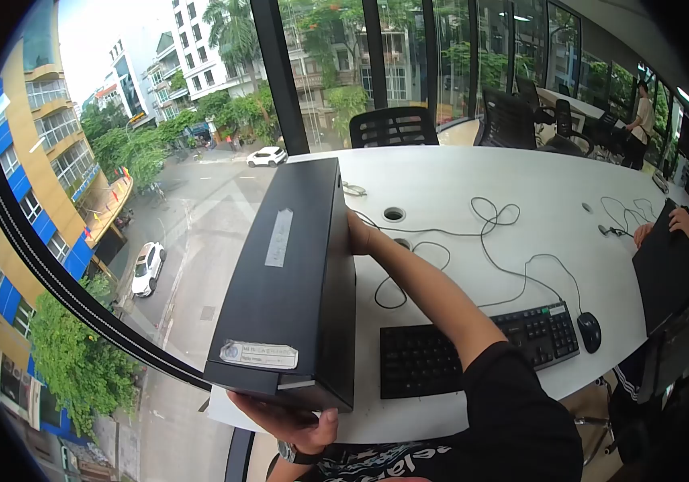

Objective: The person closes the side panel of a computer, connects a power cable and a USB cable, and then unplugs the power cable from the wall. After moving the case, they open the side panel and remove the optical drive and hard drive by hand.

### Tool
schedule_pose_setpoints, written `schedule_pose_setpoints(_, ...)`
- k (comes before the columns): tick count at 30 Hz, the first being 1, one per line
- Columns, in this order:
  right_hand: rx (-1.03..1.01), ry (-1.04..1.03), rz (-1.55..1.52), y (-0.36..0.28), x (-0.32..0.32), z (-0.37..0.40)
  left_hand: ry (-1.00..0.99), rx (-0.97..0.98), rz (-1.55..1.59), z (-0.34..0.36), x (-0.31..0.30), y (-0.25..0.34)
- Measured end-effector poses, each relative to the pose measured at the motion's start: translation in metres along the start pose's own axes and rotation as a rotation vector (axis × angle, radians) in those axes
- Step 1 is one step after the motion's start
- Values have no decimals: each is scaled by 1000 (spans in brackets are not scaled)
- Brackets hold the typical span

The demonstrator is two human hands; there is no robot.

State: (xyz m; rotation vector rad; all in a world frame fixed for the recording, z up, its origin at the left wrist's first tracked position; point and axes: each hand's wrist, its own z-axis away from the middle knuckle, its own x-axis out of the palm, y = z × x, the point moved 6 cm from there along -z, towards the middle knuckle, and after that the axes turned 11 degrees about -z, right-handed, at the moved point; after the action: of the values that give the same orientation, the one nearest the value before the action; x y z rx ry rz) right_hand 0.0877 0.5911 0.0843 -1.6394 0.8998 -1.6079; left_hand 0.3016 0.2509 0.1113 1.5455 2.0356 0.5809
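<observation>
A black desktop computer tower (pixel 280 297) takes up the middle of the view, at the left edge of the white table (pixel 449 181) beside the window. Its top carries a silver strip of tape (pixel 278 238) and a white label (pixel 259 353). At the near end, my left hand (pixel 300 426) grips the lower edge, thumb on the front and a watch on the wrist. My right hand (pixel 358 233) presses against the right side toward the far end; its fingers are partly hidden behind the case. My right forearm crosses above a black keyboard (pixel 417 361).
A black mouse (pixel 589 331) lies right of the keyboard, with loose cables (pixel 485 229) across the table. At the right, another person's hands (pixel 684 225) hold a black panel-like object (pixel 666 269). Office chairs (pixel 392 127) stand beyond the table; someone else (pixel 641 124) stands farther back.
</observation>
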Motion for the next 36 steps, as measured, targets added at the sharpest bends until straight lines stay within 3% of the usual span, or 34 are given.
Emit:
schedule_pose_setpoints(1, 80, -48, -31, 3, 3, -1, -25, -2, 16, 1, 2, -1)
schedule_pose_setpoints(5, 20, 79, 16, 9, -8, 7, 12, 93, -38, -2, 1, -3)
schedule_pose_setpoints(8, -25, -17, -12, 12, -23, 12, 28, 71, 8, -31, -1, -12)
schedule_pose_setpoints(9, -49, 91, -18, -4, 2, 37, 40, 98, 61, -44, -3, -22)
schedule_pose_setpoints(11, -215, 74, -52, -5, -11, 40, 35, -6, 220, -64, -8, -68)
schedule_pose_setpoints(15, -280, 293, -107, -4, -5, 72, -13, -114, 290, -90, -13, -127)
schedule_pose_setpoints(18, -324, 299, -112, 4, -25, 65, 12, -256, 327, -74, -7, -128)
schedule_pose_setpoints(19, -330, 295, -109, 5, -26, 66, 41, -306, 239, -71, -6, -104)
schedule_pose_setpoints(25, -338, 261, -91, 3, -12, 72, 163, -182, 245, -66, 4, -80)
schedule_pose_setpoints(30, -392, 472, -161, 6, -4, 96, 35, -128, 320, -110, 16, -129)
schedule_pose_setpoints(36, -454, 423, -81, 19, 17, 127, -165, -243, 510, -148, 52, -199)
